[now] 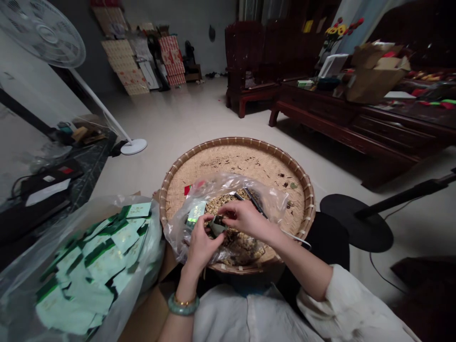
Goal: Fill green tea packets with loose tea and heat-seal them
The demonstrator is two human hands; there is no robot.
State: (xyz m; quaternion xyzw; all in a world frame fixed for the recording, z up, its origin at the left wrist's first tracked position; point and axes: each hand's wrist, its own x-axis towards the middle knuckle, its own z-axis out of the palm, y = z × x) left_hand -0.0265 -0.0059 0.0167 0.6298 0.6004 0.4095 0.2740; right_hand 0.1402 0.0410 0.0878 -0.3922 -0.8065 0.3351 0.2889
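Observation:
My left hand [202, 240] grips a small green packet [218, 228] between thumb and fingers. Right above the packet's upper edge, my right hand [245, 217] is closed in a pinch; what lies between its fingertips is too small to make out. Both hands are over a clear plastic bag [274, 194] of dried, yellow-brown loose bits [245, 243]. Another pale green packet [196, 212] lies inside the bag, left of my fingers. Dark stick-like tools [254, 202] rest on the bits behind my right hand. Under the bag is a round woven bamboo tray [310, 204].
At left, a large plastic bag [149, 266] holds many pale green packets [103, 261]. Dark scraps [285, 180] lie on the tray. A standing fan [133, 146] is at far left, a black round stand base [356, 221] at right. A dark wooden table [342, 114] stands beyond.

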